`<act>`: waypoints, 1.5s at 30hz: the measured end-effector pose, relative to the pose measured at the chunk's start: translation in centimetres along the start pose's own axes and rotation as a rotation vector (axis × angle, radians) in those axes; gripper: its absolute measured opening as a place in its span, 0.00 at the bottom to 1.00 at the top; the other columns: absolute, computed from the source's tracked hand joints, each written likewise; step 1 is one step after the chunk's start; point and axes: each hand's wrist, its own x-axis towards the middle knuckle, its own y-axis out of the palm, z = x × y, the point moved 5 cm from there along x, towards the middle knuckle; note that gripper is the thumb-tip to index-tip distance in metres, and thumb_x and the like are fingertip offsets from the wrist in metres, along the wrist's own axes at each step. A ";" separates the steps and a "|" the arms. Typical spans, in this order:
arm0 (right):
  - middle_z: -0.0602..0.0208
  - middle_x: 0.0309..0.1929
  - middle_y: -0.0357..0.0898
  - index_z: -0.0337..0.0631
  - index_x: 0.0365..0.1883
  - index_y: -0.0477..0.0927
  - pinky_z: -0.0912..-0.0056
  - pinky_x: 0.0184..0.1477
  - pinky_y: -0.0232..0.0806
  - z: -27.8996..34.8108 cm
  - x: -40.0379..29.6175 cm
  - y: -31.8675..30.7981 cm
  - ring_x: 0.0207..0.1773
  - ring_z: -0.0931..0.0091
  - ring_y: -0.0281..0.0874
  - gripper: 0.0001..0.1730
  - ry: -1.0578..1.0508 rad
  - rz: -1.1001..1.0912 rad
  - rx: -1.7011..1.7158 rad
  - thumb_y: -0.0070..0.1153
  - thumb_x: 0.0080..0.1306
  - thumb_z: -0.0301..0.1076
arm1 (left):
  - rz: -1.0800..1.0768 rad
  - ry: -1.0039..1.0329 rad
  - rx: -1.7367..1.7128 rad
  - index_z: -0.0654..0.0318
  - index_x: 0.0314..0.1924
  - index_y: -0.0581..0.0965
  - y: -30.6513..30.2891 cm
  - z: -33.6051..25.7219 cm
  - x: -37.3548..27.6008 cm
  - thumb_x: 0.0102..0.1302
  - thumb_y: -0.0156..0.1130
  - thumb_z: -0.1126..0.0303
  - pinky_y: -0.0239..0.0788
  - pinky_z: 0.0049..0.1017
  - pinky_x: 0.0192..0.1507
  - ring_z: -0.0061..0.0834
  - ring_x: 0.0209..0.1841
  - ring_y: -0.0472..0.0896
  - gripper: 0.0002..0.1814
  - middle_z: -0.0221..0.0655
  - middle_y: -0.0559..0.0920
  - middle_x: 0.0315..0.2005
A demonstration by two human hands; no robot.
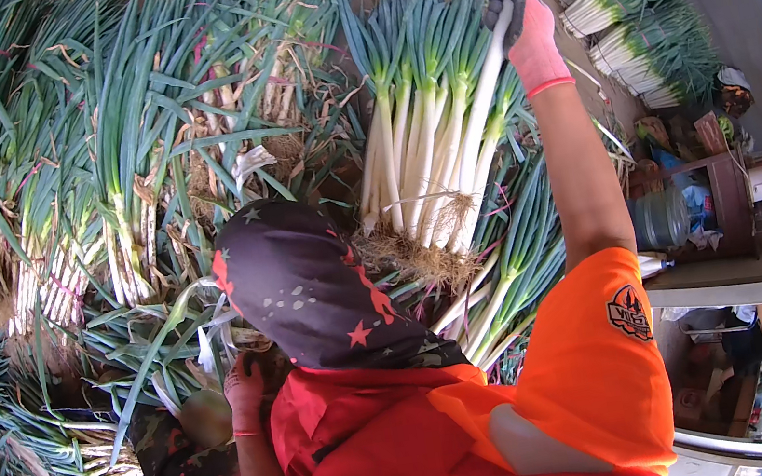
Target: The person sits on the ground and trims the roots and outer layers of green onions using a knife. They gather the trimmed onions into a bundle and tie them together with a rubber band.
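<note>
My right hand [525, 17], in a pink glove with dark grey fingers, is stretched out and closed around a long white scallion stalk [494, 65]. The stalk slants over a pile of clean, white-stemmed scallions [424, 151], their roots towards me. My left hand [245, 387], gloved likewise, is low between my knees, its fingers partly hidden; whether it grips anything is unclear. A bent green leaf [167, 352] and a pale strip of peel [205, 350] lie near it. My right knee [299, 279] in dark star-print trousers covers the middle.
Untrimmed scallions [36, 177] with dry leaves and pink ties fill the left side. More scallions [507, 300] lie beside my right knee. Tied bundles [639, 48] line the wall at upper right. A brown cabinet [735, 210], a water jug [662, 219] and a person [744, 340] are at right.
</note>
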 end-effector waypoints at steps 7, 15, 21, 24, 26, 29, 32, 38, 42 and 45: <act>0.62 0.25 0.75 0.36 0.38 0.71 0.75 0.21 0.66 -2.4 -0.5 -10.4 0.20 0.75 0.69 0.05 -0.031 -0.148 -0.261 0.50 0.67 0.29 | -0.013 -0.148 0.107 0.57 0.53 0.76 -0.7 -0.8 -0.3 0.63 0.54 0.59 0.69 0.40 0.51 0.46 0.48 0.79 0.20 0.44 0.82 0.44; 0.45 0.50 0.77 0.35 0.52 0.73 0.57 0.59 0.64 -25.2 -6.4 -25.6 0.56 0.54 0.73 0.26 0.255 -0.296 -1.348 0.47 0.59 0.44 | -0.031 -0.266 0.067 0.58 0.55 0.75 -1.0 -1.7 -0.7 0.64 0.53 0.58 0.68 0.40 0.52 0.46 0.50 0.78 0.21 0.45 0.80 0.47; 0.47 0.52 0.76 0.35 0.52 0.73 0.60 0.59 0.65 -20.8 -6.5 -22.5 0.58 0.56 0.73 0.25 0.378 -0.281 -1.326 0.49 0.58 0.39 | -0.042 -0.282 0.014 0.61 0.57 0.74 -0.1 -0.6 -0.1 0.61 0.58 0.58 0.68 0.39 0.50 0.47 0.50 0.79 0.26 0.50 0.80 0.46; 0.46 0.52 0.76 0.34 0.52 0.73 0.60 0.59 0.64 -20.0 -5.9 -22.0 0.58 0.57 0.72 0.25 0.361 -0.315 -1.293 0.48 0.57 0.36 | -0.001 -0.300 0.011 0.62 0.56 0.74 -0.2 -1.2 0.0 0.63 0.55 0.59 0.67 0.38 0.53 0.46 0.52 0.77 0.23 0.47 0.80 0.49; 0.45 0.50 0.77 0.33 0.53 0.72 0.61 0.56 0.67 -20.2 -5.4 -22.8 0.56 0.56 0.74 0.25 0.361 -0.327 -1.401 0.47 0.57 0.34 | 0.009 -0.290 0.000 0.62 0.55 0.74 0.0 -1.3 0.3 0.64 0.54 0.60 0.67 0.38 0.55 0.45 0.53 0.77 0.22 0.45 0.79 0.50; 0.44 0.46 0.79 0.32 0.55 0.71 0.61 0.52 0.69 -19.2 -4.9 -20.1 0.52 0.55 0.77 0.26 0.406 -0.179 -1.461 0.47 0.57 0.33 | -0.046 -0.304 -0.011 0.61 0.55 0.75 0.3 0.5 -0.4 0.64 0.54 0.60 0.67 0.38 0.55 0.45 0.53 0.77 0.22 0.45 0.80 0.50; 0.46 0.37 0.80 0.33 0.47 0.72 0.60 0.47 0.71 -18.4 -4.5 -19.3 0.44 0.54 0.79 0.20 0.300 -0.371 -1.222 0.45 0.59 0.33 | -0.058 -0.312 -0.031 0.61 0.54 0.75 0.3 0.1 -0.5 0.64 0.54 0.60 0.67 0.38 0.55 0.45 0.53 0.77 0.21 0.45 0.80 0.49; 0.45 0.49 0.74 0.40 0.52 0.68 0.55 0.57 0.62 -22.7 -4.0 -23.1 0.57 0.56 0.69 0.22 -0.001 -0.635 -1.333 0.45 0.61 0.39 | -0.023 -0.248 -0.038 0.62 0.54 0.75 0.2 -0.7 0.5 0.64 0.54 0.61 0.67 0.38 0.55 0.45 0.52 0.77 0.20 0.45 0.80 0.48; 0.40 0.60 0.59 0.40 0.61 0.63 0.48 0.61 0.56 -21.1 -6.2 -20.9 0.62 0.49 0.58 0.29 -0.099 -0.524 -1.370 0.46 0.60 0.35 | -0.045 -0.269 -0.012 0.62 0.54 0.75 -0.6 -2.1 -0.4 0.64 0.54 0.61 0.68 0.37 0.55 0.44 0.53 0.77 0.20 0.45 0.80 0.48; 0.41 0.63 0.58 0.43 0.63 0.63 0.48 0.63 0.52 -19.2 -8.8 -20.0 0.64 0.50 0.55 0.31 -0.204 -0.409 -1.518 0.48 0.61 0.39 | -0.020 -0.284 -0.021 0.61 0.54 0.75 0.0 -1.8 0.0 0.64 0.54 0.60 0.68 0.37 0.54 0.44 0.53 0.77 0.21 0.45 0.80 0.49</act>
